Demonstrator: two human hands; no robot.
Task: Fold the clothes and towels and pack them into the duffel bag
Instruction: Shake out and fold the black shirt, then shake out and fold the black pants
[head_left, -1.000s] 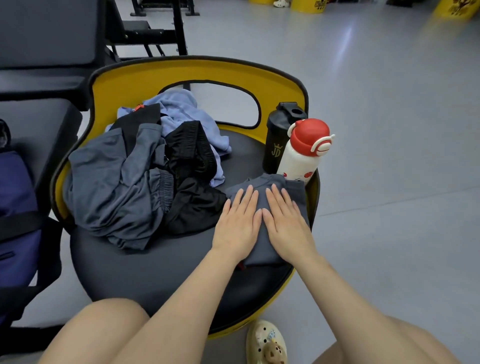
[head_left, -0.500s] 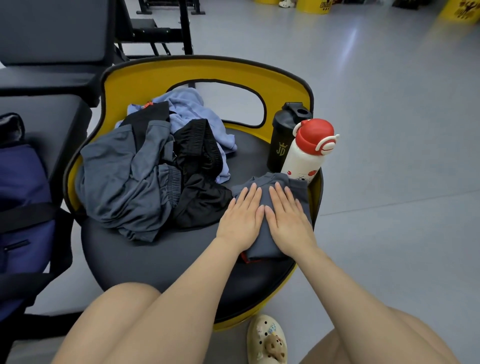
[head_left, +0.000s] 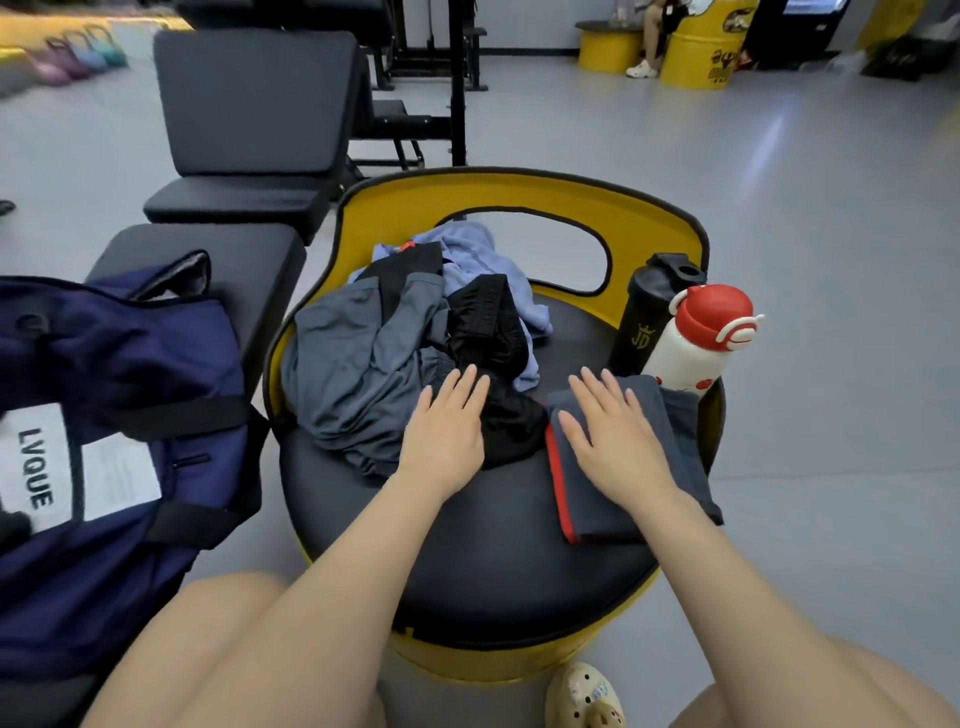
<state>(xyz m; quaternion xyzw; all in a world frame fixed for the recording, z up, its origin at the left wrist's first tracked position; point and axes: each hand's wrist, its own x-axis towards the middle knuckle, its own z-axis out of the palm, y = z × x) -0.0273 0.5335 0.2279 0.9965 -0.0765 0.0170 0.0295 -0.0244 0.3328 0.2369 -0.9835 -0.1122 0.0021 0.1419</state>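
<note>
Now that my left hand (head_left: 447, 431) has slid off the folded grey towel (head_left: 618, 457) toward the clothes pile (head_left: 374, 358) at frame centre, fingers flat and released, right hand (head_left: 613, 436) still pressing flat, that fold looks done.

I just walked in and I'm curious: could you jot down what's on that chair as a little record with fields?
Surface: round black chair seat with yellow back
Folded: dark grey towel with red edge, right hand flat on it
Unfolded: heap of grey, black and light blue clothes; left hand over its edge
Bag: navy duffel bag, left of chair
</note>
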